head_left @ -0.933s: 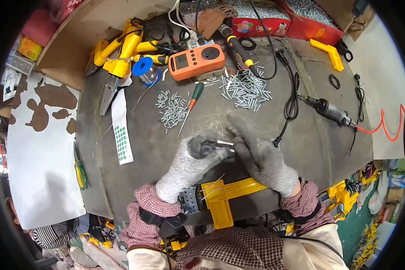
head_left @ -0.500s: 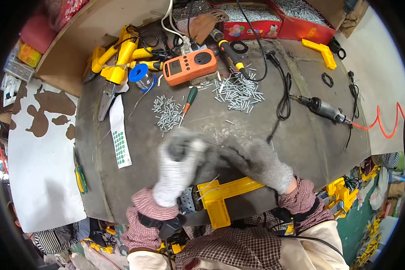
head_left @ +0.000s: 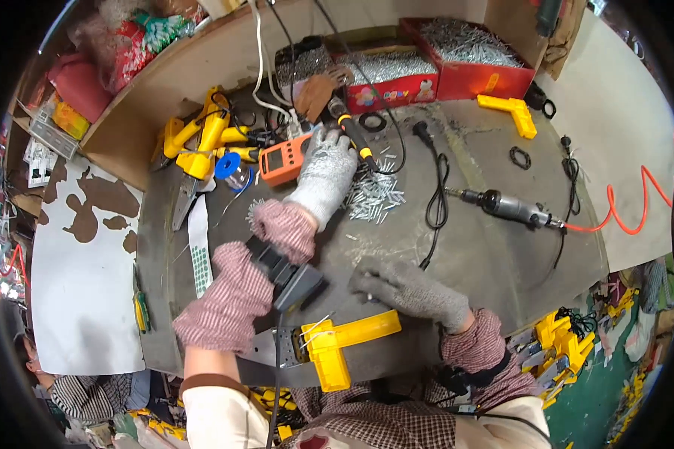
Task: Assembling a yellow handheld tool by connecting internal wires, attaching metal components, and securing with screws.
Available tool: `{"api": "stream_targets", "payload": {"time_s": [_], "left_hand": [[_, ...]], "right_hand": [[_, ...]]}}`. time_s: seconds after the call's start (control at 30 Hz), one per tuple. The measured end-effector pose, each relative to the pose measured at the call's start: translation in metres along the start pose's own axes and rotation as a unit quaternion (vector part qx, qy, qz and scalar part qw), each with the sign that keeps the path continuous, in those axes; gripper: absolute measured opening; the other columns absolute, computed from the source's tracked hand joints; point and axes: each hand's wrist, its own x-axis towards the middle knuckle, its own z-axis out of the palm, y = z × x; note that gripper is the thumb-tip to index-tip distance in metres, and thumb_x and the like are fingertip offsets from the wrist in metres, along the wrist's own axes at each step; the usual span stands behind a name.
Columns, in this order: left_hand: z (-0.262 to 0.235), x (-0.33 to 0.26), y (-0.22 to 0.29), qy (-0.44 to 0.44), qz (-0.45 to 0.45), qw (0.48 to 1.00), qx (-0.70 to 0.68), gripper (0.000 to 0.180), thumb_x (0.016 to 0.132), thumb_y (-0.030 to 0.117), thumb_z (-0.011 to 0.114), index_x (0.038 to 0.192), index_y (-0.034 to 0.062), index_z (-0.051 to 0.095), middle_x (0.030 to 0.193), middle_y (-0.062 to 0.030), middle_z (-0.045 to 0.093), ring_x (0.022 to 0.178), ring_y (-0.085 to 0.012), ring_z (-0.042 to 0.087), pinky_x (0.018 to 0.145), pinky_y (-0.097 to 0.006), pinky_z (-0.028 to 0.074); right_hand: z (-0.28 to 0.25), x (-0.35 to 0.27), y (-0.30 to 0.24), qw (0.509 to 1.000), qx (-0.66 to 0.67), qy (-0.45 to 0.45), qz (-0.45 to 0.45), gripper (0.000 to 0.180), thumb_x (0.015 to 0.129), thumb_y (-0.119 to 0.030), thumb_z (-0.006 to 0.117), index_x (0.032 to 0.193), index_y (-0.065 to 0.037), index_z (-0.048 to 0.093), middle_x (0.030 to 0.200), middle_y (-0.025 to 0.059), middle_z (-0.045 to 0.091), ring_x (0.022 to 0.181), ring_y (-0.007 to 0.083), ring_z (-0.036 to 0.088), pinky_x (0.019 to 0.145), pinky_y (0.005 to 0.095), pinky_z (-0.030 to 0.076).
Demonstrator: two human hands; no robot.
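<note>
My left hand (head_left: 326, 172), in a pale knitted glove, reaches to the back of the bench with its fingers stretched over the right part of an orange meter (head_left: 277, 165). Right beside its fingertips leans a soldering iron (head_left: 350, 135) with a black and yellow handle. Low over the bench, my right hand (head_left: 412, 292) in a grey glove is closed, thumb to fingers; a small pale bit shows at the tips, too small to name. In front of it lies a yellow T-shaped plastic housing (head_left: 356, 331) with two pale wires and a perforated metal plate (head_left: 298, 344).
Loose screws (head_left: 374, 196) lie mid-bench; red boxes (head_left: 475, 78) of screws stand behind. A solder spool (head_left: 232, 172) and yellow tool bodies (head_left: 210, 138) are at the back left. To the right lie a black cable (head_left: 436, 194) and an air screwdriver (head_left: 509, 207) on a red hose.
My left hand has left the right hand and moved far forward to the meter. My right hand stays low over the bench, close to the housing. The whole view has shifted somewhat.
</note>
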Motion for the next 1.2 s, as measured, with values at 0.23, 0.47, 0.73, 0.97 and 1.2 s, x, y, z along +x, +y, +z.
{"api": "stream_targets", "payload": {"time_s": [0.23,0.47,0.73,0.97,1.2], "left_hand": [[-0.012,0.031,-0.003,-0.207,-0.02,0.978,-0.021,0.035,0.085,0.02,0.069,0.115,0.0021,0.073,0.113,-0.0147,0.072,0.119,-0.0316,0.059,0.108,-0.049,0.035],[-0.066,-0.067,-0.001,-0.089,-0.055,0.987,-0.122,0.03,0.074,0.024,0.075,0.095,0.0049,0.065,0.099,-0.0142,0.064,0.105,-0.0328,0.059,0.096,-0.047,0.044],[-0.064,-0.174,0.023,-0.064,-0.212,0.63,-0.745,0.04,0.09,0.011,0.074,0.126,0.0023,0.061,0.118,-0.0071,0.064,0.109,-0.0166,0.062,0.097,-0.032,0.048],[-0.068,-0.185,0.033,-0.041,-0.251,0.672,-0.695,0.014,0.09,0.01,0.075,0.097,-0.0004,0.069,0.093,-0.0042,0.065,0.091,-0.0106,0.06,0.084,-0.028,0.049],[-0.065,-0.171,0.038,0.051,-0.269,0.599,-0.752,0.01,0.091,0.005,0.073,0.093,0.0002,0.065,0.092,-0.0036,0.064,0.08,-0.0084,0.058,0.071,-0.025,0.05]], "right_hand": [[-0.008,-0.001,-0.009,0.989,0.138,-0.061,0.014,0.042,0.106,-0.031,0.049,0.137,-0.004,0.055,0.114,0.015,0.066,0.098,0.0184,0.068,0.086,0.0329,0.055],[-0.011,0.004,-0.007,0.909,0.349,-0.017,0.228,0.04,0.106,-0.024,0.048,0.139,-0.001,0.051,0.092,0.0057,0.062,0.079,0.0138,0.06,0.076,0.0289,0.052],[0.008,0.015,-0.025,0.972,0.186,-0.007,0.144,0.067,0.101,-0.017,0.055,0.159,-0.006,0.023,0.127,0.0169,0.061,0.083,0.0188,0.063,0.077,0.0316,0.054],[-0.003,0.02,-0.039,0.939,0.064,-0.189,0.28,0.05,0.102,-0.02,0.057,0.149,-0.005,0.044,0.117,0.0128,0.066,0.102,0.0199,0.063,0.094,0.0328,0.048],[-0.011,0.013,-0.034,0.973,0.053,-0.204,0.096,0.053,0.099,-0.028,0.059,0.146,-0.007,0.046,0.12,0.0201,0.064,0.107,0.0323,0.066,0.093,0.0409,0.05]]}}
